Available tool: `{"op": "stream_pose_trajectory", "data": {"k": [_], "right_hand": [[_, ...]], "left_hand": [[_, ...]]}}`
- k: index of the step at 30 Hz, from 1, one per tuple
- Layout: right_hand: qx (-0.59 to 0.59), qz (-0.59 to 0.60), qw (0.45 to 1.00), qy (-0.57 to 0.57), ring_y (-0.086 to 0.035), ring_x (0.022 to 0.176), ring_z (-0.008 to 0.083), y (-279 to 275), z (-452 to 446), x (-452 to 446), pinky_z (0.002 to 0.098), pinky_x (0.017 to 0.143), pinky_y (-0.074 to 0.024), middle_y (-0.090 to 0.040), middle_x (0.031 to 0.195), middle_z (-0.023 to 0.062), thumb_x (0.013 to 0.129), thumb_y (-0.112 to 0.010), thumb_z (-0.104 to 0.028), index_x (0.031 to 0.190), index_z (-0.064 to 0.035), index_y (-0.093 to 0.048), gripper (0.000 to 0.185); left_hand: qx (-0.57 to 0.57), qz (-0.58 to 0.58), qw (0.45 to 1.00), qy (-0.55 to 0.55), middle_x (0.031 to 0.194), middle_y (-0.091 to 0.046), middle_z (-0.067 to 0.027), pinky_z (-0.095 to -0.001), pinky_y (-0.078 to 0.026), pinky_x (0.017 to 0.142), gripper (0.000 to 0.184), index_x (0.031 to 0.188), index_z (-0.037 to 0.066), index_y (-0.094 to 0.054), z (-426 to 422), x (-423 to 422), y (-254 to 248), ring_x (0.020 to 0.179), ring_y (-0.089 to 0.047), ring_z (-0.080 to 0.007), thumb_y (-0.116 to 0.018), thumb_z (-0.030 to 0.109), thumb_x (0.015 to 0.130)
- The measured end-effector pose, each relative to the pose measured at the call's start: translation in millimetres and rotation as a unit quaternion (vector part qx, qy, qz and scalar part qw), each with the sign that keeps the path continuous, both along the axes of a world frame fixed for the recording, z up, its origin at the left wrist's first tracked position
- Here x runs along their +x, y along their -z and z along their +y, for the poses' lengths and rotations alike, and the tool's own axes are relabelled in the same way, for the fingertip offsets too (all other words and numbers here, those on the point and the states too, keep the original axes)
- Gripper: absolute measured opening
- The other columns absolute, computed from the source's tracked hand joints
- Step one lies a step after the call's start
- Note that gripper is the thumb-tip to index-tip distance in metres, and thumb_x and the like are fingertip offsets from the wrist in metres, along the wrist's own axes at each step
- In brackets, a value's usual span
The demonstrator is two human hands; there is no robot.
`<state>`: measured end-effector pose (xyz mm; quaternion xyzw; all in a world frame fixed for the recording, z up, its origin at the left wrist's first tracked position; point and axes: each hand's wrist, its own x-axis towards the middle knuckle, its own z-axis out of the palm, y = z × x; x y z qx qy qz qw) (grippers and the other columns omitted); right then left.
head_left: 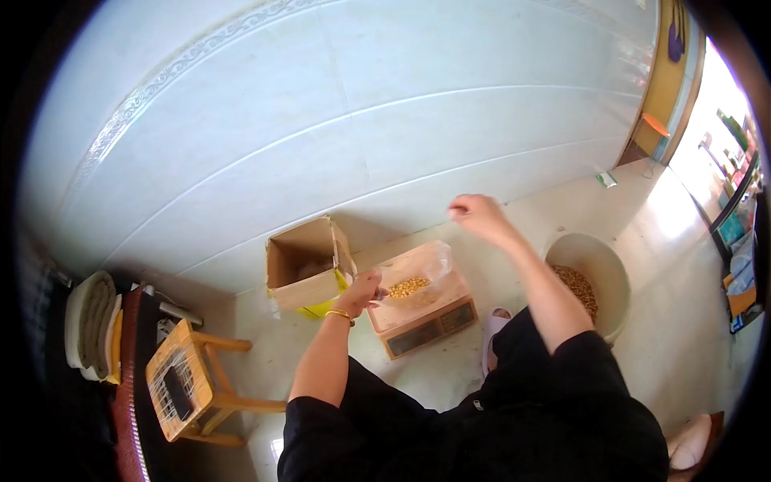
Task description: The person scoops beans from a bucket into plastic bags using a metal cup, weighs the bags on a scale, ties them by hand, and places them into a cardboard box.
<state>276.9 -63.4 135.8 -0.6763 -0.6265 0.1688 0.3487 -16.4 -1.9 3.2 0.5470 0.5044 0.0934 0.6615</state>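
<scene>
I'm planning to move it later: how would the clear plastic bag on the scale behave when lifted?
The clear plastic bag will probably be floppy, as its thin film looks wrinkled. It may sag at the bottom, where the yellow kernels are gathered. Being small and loose, they would likely shift if it tilts.

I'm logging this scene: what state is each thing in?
Clear plastic bag: open, holding yellow kernels
Weighing scale: under the bag, display unreadable
Cardboard box: open
Bucket: uncovered, partly filled
Wooden stool: upright
Phone: lying on the stool, dark
Left hand: gripping the bag
Right hand: raised, blurred
</scene>
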Motion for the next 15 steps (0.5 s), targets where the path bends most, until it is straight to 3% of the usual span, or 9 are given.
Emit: {"op": "stream_pose_trajectory", "data": {"k": [4,6,8,9,11,15], "right_hand": [[-0.043,0.070,0.996,0.033,-0.062,0.078,0.0282,68.2,15.3,-74.9,0.0377,0.072,-0.0482,-0.065,0.082,0.0144,0.082,-0.057,-0.027,0.089,-0.0073,-0.065,0.022],[-0.076,-0.020,0.997,0.007,-0.061,0.090,0.0285,106.9,7.3,-83.5,0.0380,0.077,-0.0474,-0.064,0.095,0.0163,0.082,-0.058,-0.024,0.098,-0.0021,-0.062,0.027],[-0.030,-0.142,0.987,0.066,-0.054,0.102,0.0362,138.3,-6.3,-81.5,0.0418,0.083,-0.0450,-0.056,0.110,0.0211,0.080,-0.062,-0.026,0.113,-0.0029,-0.053,0.041],[-0.027,-0.138,0.988,0.062,-0.054,0.102,0.0362,147.8,-6.3,-77.2,0.0418,0.083,-0.0450,-0.056,0.110,0.0211,0.080,-0.062,-0.026,0.113,-0.0029,-0.053,0.041],[-0.061,-0.170,0.968,0.172,-0.047,0.109,0.0427,164.2,-5.7,-67.8,0.0445,0.086,-0.0429,-0.047,0.120,0.0253,0.077,-0.065,-0.028,0.126,-0.0049,-0.040,0.059],[-0.072,-0.151,0.948,0.271,-0.053,0.099,0.0414,196.4,4.3,-49.4,0.0440,0.082,-0.0450,-0.053,0.113,0.0239,0.076,-0.065,-0.026,0.130,-0.0053,-0.033,0.067]], "left_hand": [[0.010,-0.010,1.000,0.004,0.092,-0.060,-0.0028,-0.0310,-0.044,0.071,0.042,0.117,0.015,-0.043,-2.9,-1.7,0.1,0.078,-0.053,-0.0106,-0.037,0.049,0.093],[0.016,0.009,1.000,-0.005,0.092,-0.060,-0.0026,-0.0310,-0.044,0.071,0.042,0.118,0.015,-0.042,-6.0,0.6,-4.3,0.078,-0.053,-0.0106,-0.037,0.049,0.093],[0.016,0.028,0.999,-0.015,0.091,-0.060,-0.0022,-0.0306,-0.044,0.071,0.044,0.123,0.015,-0.041,-10.0,2.9,-6.8,0.080,-0.054,-0.0107,-0.037,0.047,0.093],[0.019,0.033,0.999,-0.019,0.091,-0.060,-0.0022,-0.0306,-0.044,0.071,0.044,0.123,0.015,-0.041,-8.8,2.7,-5.3,0.080,-0.054,-0.0107,-0.037,0.047,0.093],[0.001,0.034,0.999,-0.008,0.091,-0.060,-0.0025,-0.0304,-0.045,0.071,0.045,0.125,0.016,-0.039,-8.0,3.3,-1.7,0.081,-0.054,-0.0108,-0.038,0.047,0.093],[0.062,0.058,0.996,0.000,0.091,-0.061,-0.0063,-0.0322,-0.048,0.069,0.050,0.128,0.012,-0.043,-12.1,10.7,3.0,0.081,-0.055,-0.0147,-0.040,0.046,0.092]]}}
